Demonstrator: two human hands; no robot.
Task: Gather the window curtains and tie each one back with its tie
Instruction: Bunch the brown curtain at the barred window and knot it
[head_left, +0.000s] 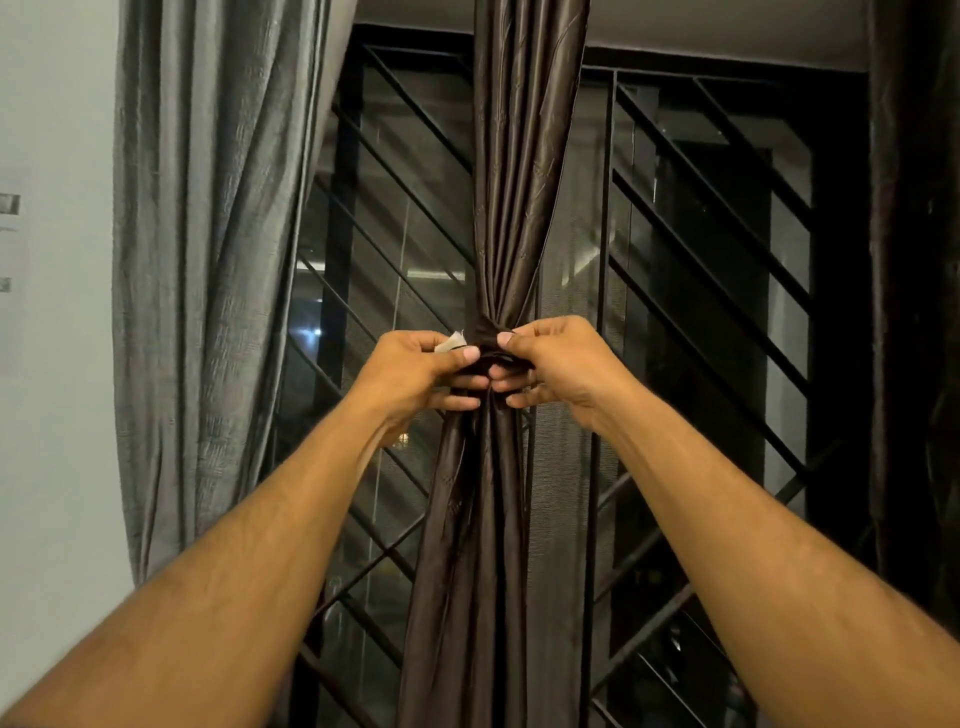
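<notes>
while both hands work at the waist of the dark brown satin curtain (506, 208), gathered into a narrow pleated column in front of the black diagonal-barred window grille (717, 218), the step in hand looks like closing the tie; the dark brown fabric tie band (485, 340) is wrapped round the gathered cloth at its narrowest point, in the middle of the view; the left hand (415, 371) has its fingers curled in, the thumb and forefinger pinching one end of the band, where a small pale patch (451, 343) shows, perhaps a fastening strip, though it is too small to tell; the right hand (553, 364) is likewise curled, the thumb on top and the fingers below pinching the other end of the band against the cloth; the fingertips of the two hands nearly meet under the knot; to do this well, i judge the ends should be drawn snug and level before they are joined, with the pleats kept even so none slips out below; satin is slippery, so a loose wrap would likely slide down; the grey crinkled curtain (208, 260) at the left hangs loose beside the pale wall (52, 415), with no tie visible on it, so it seems not yet done.
</notes>
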